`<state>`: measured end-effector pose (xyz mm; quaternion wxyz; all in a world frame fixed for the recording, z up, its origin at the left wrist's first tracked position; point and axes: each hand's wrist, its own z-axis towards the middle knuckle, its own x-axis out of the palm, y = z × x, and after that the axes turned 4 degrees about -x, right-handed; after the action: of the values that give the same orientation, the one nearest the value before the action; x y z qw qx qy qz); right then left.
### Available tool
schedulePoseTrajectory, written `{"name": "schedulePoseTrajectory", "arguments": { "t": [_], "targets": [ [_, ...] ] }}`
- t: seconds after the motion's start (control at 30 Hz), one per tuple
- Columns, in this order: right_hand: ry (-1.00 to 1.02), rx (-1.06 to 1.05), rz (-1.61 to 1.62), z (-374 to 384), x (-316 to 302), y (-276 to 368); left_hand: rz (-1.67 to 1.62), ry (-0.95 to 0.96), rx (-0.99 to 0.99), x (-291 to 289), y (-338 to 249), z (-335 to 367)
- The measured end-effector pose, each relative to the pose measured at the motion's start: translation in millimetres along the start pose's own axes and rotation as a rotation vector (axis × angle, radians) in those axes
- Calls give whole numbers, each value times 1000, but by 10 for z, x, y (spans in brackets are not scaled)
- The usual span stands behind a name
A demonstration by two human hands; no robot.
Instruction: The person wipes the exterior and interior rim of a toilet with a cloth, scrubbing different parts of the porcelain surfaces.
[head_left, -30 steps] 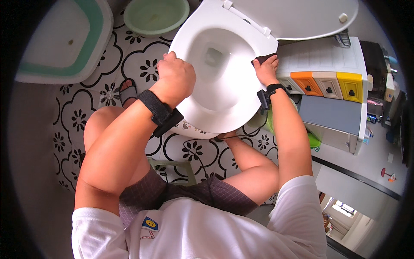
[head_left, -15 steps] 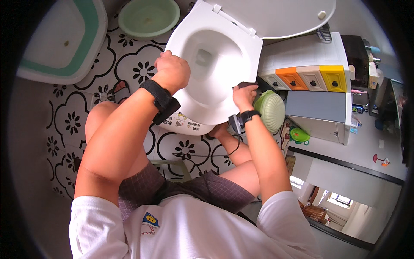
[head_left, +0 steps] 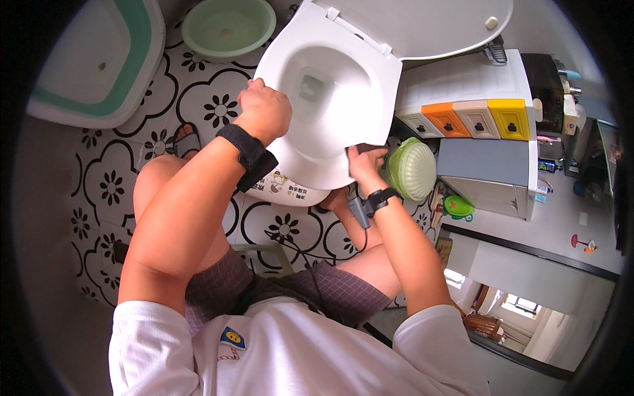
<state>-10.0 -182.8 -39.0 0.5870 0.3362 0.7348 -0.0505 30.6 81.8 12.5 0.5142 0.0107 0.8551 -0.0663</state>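
Apparently wiping, the right hand clasped a dark pad against the seat; the left hand curled, grip unclear; next stroke needed steady pressure.

- We had our bare left hand curled at the left edge of the glossy white oval toilet seat.
- Our bare right hand held a dark flat pad at its front-right rim.
- We had a ribbed, pale-green rounded container near that hand.
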Motion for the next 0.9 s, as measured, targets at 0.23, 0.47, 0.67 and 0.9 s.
{"name": "schedulePoseTrajectory", "arguments": {
  "t": [0.23,0.47,0.67,0.9],
  "targets": [
    [-10,-362,-226,1120,-177,-4,-12,-181,-33,78,-8,-30],
    [-91,-584,-581,1613,-290,601,136,-240,15,216,6,7],
    [-322,-1059,-824,1820,-258,895,141,-252,-62,109,-75,-111],
    [-320,-1317,-764,1841,-89,1497,117,-43,-64,16,-87,-115]
  ]
}}
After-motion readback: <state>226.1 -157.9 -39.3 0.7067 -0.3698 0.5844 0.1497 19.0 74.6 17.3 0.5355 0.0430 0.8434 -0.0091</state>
